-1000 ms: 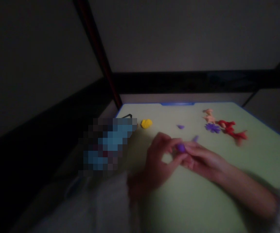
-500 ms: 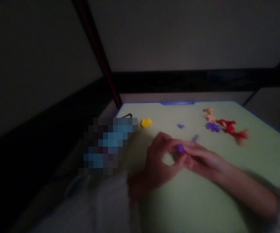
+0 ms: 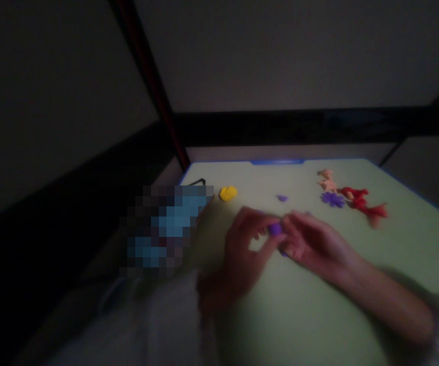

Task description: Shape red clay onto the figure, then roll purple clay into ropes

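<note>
A small purple lump of modelling clay (image 3: 275,229) is pinched between the thumb and forefinger of my left hand (image 3: 242,251), which comes from the lower left. From the other side my right hand (image 3: 313,239) has its curled fingertips on the lump's right edge, its palm turned partly up. Both hands are a little above the pale green table (image 3: 299,315). Under and behind the hands, small purple bits show in part; blur and the fingers hide their shape.
A yellow clay lump (image 3: 228,193) lies beyond my left hand, and a small purple piece (image 3: 282,197) lies ahead. To the right are a purple flower shape (image 3: 333,200), peach pieces (image 3: 327,183) and red pieces (image 3: 360,201). A blurred-out blue object (image 3: 177,213) is at the left.
Both hands have shifted slightly left with the purple lump. My right fingers have loosened and drawn apart a little, so more of the lump and the right palm shows.
</note>
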`<state>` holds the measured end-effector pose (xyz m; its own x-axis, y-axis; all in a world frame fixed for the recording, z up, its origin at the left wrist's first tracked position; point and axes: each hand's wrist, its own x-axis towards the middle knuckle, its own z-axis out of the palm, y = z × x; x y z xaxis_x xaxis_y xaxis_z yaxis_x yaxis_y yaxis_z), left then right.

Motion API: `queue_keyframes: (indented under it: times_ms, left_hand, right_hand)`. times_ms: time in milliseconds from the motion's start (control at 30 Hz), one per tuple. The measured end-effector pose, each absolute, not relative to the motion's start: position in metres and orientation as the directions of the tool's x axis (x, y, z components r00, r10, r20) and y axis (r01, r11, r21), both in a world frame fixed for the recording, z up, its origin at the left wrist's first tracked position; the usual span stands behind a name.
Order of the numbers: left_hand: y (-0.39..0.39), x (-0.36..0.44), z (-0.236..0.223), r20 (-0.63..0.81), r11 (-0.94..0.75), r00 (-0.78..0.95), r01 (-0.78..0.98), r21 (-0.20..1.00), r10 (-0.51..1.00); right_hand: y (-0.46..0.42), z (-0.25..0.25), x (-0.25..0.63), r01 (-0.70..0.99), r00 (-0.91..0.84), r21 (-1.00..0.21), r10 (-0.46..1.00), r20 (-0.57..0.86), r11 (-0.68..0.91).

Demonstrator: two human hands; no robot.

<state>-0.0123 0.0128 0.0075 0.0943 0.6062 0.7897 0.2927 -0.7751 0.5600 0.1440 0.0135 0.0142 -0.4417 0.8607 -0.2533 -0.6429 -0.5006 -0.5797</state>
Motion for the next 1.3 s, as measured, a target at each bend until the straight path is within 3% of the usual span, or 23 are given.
queue_keyframes:
  times_ms: [167,300,567,867,1100,1300]
  left_hand:
    - [0.014,-0.013,0.003,0.776,-0.764,0.129,0.334,0.552,0.617]
    - [0.015,-0.013,0.005,0.803,-0.797,0.182,0.367,0.480,0.568]
    - [0.005,-0.012,0.010,0.815,-0.805,0.002,0.160,0.571,0.579]
    - [0.011,-0.011,0.010,0.819,-0.807,0.171,0.365,0.464,0.548]
    - [0.011,-0.011,0.008,0.806,-0.789,0.167,0.391,0.474,0.567]
    - [0.012,-0.009,0.007,0.793,-0.797,0.188,0.332,0.504,0.579]
  right_hand:
    - [0.006,0.020,0.136,-0.550,-0.443,-0.718,0.878,-0.182,-0.427]
    - [0.005,0.021,0.136,-0.493,-0.460,-0.778,0.876,-0.147,-0.390]
    - [0.010,0.010,0.145,-0.620,-0.528,-0.555,0.818,-0.227,-0.554]
    - [0.007,0.014,0.138,-0.575,-0.494,-0.674,0.853,-0.165,-0.463]
    - [0.007,0.014,0.138,-0.521,-0.449,-0.734,0.871,-0.198,-0.436]
    - [0.007,0.015,0.137,-0.544,-0.492,-0.724,0.860,-0.135,-0.425]
